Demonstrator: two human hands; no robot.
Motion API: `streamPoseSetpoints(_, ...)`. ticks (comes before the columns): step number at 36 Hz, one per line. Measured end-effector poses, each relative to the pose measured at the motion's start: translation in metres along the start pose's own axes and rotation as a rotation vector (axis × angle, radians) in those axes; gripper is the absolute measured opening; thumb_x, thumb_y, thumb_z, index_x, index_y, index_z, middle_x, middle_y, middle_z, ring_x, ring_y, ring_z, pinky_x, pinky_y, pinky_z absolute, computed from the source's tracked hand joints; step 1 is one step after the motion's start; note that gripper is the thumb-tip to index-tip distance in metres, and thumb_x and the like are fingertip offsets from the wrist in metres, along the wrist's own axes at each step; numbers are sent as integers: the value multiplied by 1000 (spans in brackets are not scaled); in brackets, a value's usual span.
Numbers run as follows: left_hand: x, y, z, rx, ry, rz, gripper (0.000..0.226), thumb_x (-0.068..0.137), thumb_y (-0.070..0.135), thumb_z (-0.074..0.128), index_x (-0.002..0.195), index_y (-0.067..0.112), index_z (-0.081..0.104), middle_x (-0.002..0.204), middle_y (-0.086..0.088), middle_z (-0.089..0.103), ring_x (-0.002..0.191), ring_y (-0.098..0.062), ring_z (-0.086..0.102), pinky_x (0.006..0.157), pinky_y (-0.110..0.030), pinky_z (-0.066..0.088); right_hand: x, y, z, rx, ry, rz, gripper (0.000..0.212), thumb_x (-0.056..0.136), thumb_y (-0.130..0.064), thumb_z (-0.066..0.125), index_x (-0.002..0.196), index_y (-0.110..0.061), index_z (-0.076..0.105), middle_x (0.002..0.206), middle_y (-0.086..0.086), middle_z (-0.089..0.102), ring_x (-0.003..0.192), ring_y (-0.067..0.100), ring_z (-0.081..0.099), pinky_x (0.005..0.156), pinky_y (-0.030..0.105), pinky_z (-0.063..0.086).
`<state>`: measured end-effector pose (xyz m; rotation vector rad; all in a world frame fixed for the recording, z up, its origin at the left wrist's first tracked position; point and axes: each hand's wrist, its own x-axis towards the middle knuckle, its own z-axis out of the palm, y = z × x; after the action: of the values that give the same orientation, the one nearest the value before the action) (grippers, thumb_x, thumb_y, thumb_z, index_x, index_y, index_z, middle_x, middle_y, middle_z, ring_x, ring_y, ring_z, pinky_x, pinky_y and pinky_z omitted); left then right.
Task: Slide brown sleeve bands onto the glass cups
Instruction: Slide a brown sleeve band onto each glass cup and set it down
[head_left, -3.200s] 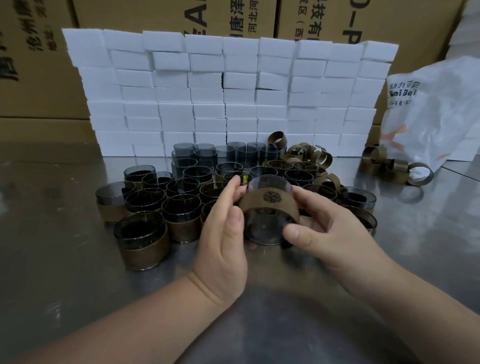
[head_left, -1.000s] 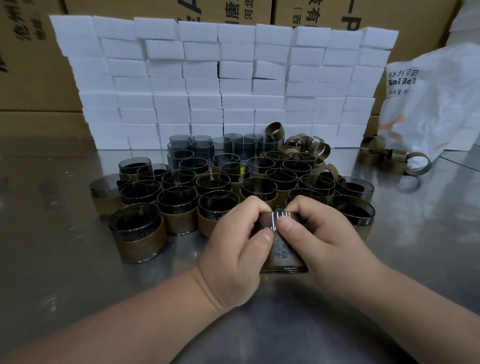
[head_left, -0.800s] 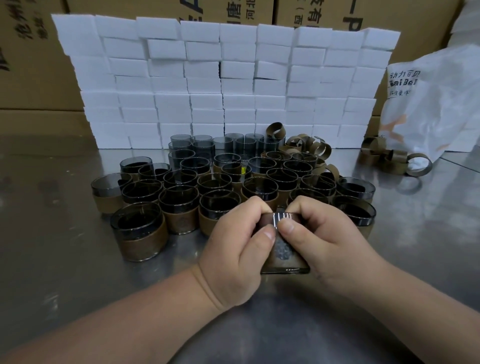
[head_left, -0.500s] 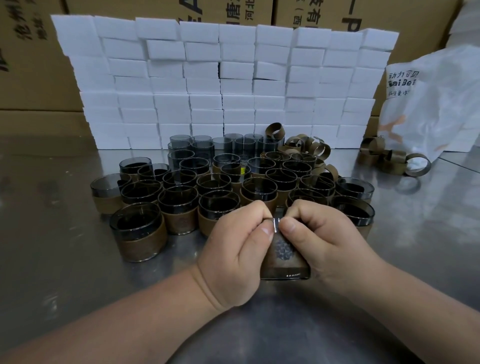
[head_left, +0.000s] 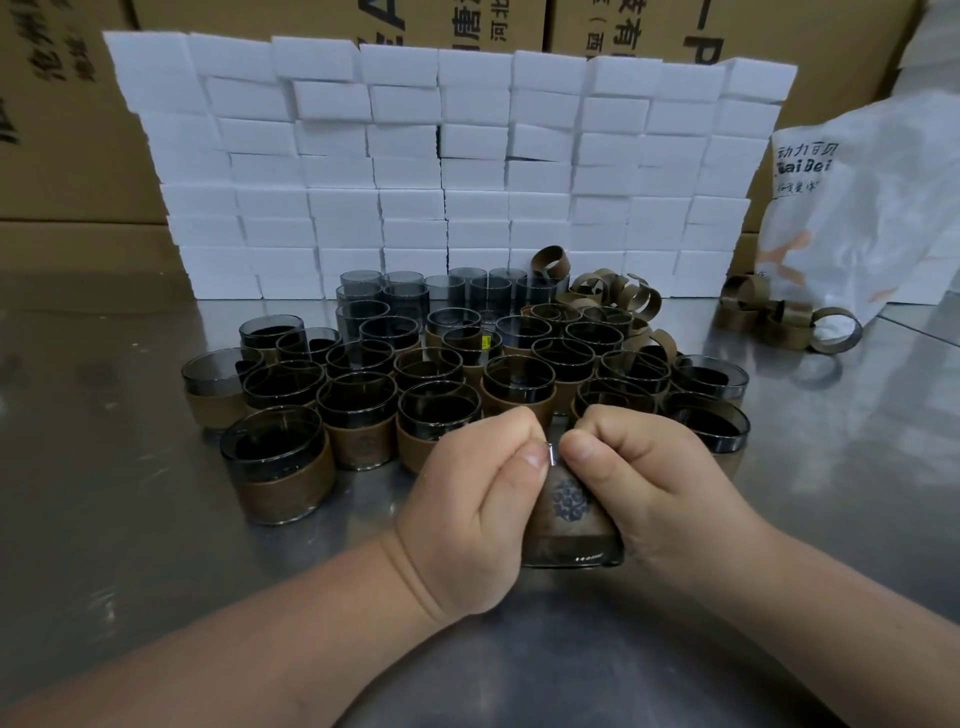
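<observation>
Item: smoky round glass cup (head_left: 571, 557), front centre of the brushed steel table (head_left: 130, 545), wearing a brown leather-like sleeve band (head_left: 569, 506) with an embossed emblem. Left hand (head_left: 467, 512) and right hand (head_left: 660, 488) both clamp it, fingers curled round, thumbs meeting at its top edge.

Judged: the glass is rigid, slick and chip-prone; the band is pliable, snug and grippy. It is best held by the banded sides, not the thin rim.

Hidden: most of cup and band. Band seating and table contact cannot be confirmed.

Behind: massed banded cups (head_left: 358, 415), loose brown bands (head_left: 779, 317).
</observation>
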<state>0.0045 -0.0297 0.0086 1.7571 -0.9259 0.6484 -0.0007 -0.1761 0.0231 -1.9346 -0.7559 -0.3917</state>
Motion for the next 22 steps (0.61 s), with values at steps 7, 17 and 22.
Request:
streamPoseSetpoints(7,-3,-3,3,-17,22,-29,25,88,28,33,64,25,37,58,12,36,54,-4,37,55,-21,31,-1,2,2,0,27,-26,33,80,-48,44,53,-29,46,55,-15,50,49,-2,45,50,9,33)
streamPoseSetpoints(17,-1,-10,5,63,156,-109,33,85,32,29,68,8,45,73,0,45,71,-18,45,67,-31,37,3,2,-1,162,-90,53,26,73,-36,49,96,-33,60,96,-9,62,86,2,58,75,16,45)
streamPoseSetpoints(22,0,-12,7,258,150,-126,23,83,32,34,72,14,44,80,-2,47,77,-18,47,71,-29,38,4,2,-3,136,-74,104,25,71,-17,52,91,-28,62,88,-10,62,84,3,57,76,21,47)
